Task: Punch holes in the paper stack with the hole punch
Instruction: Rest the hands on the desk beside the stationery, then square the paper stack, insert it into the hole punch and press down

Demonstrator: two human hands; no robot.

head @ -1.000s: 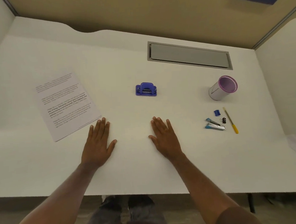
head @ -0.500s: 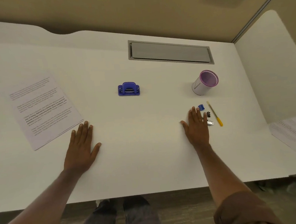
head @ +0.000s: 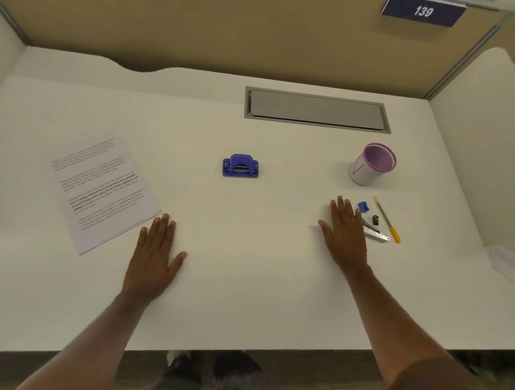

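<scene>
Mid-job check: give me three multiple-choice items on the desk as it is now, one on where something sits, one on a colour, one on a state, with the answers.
1. Where is the paper stack relative to the hole punch?
A. To its left
B. To its right
C. Under it

2. What colour is the hole punch?
A. Red
B. Blue-purple
C. Green

3. What are the hands doing?
A. Both flat on the desk, holding nothing
B. Left hand lifting the paper
C. Right hand pressing the punch

Answers:
1. A, the printed sheets lie far left, apart from the punch at centre.
2. B, its body shows blue-purple against the white desk.
3. A, the left hand and right hand lie palm-down with fingers spread, the right hand beside the small stationery.
</scene>
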